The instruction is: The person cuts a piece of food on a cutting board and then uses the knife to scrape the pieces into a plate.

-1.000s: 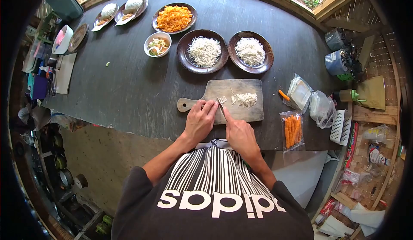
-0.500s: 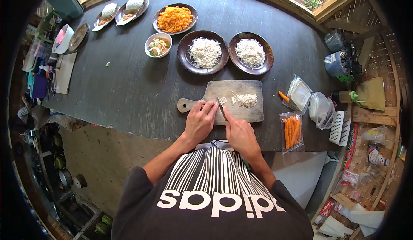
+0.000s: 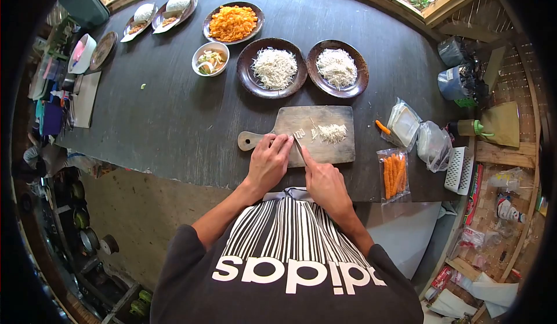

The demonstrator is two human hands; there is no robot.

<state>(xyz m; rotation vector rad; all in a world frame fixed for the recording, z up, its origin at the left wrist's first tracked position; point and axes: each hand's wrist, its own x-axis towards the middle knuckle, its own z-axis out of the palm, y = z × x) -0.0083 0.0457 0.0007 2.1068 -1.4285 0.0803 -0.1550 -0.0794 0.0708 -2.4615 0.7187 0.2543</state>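
On the dark table lies a wooden cutting board (image 3: 284,115), its handle to the left. Near the board's lower left, my left hand (image 3: 268,160) is closed, its fingers bent together over something too small to make out. My right hand (image 3: 325,184) grips a knife (image 3: 299,148), whose blade points up and left beside the left fingertips. Small white cut pieces (image 3: 299,133) lie just beyond the blade. Farther right on the board is a pile of thin white shreds (image 3: 332,133). Two dark plates hold more white shreds (image 3: 275,68) (image 3: 337,68) behind the board.
Behind stand a plate of orange shreds (image 3: 232,24), a white bowl of mixed food (image 3: 211,59) and two plates with rice (image 3: 178,2). At right are bagged carrots (image 3: 394,175), a plastic bag (image 3: 433,145) and a white perforated rack (image 3: 456,171).
The view has shifted slightly, so the table items sit a little higher and further left. Both hands stay almost in place, with the knife still in the right one.
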